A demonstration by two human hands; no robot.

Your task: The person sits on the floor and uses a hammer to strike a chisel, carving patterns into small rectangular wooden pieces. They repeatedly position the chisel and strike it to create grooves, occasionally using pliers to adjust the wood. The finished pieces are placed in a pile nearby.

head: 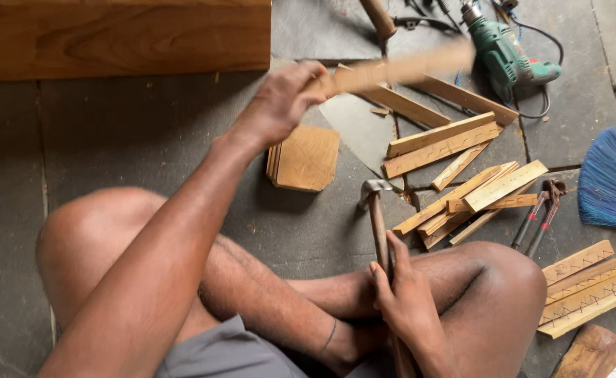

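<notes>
I sit cross-legged on a grey stone floor. My left hand is raised and shut on a long thin wooden strip, which is blurred and points to the right. Low between my knees, my right hand grips the wooden handle of a claw hammer, its metal head resting on the floor. A small stack of squarish wooden pieces lies just below my left hand.
A pile of wooden strips lies to the right, with pincers beside it. More marked strips sit at the lower right. A green power drill, a blue broom and a wooden beam border the floor.
</notes>
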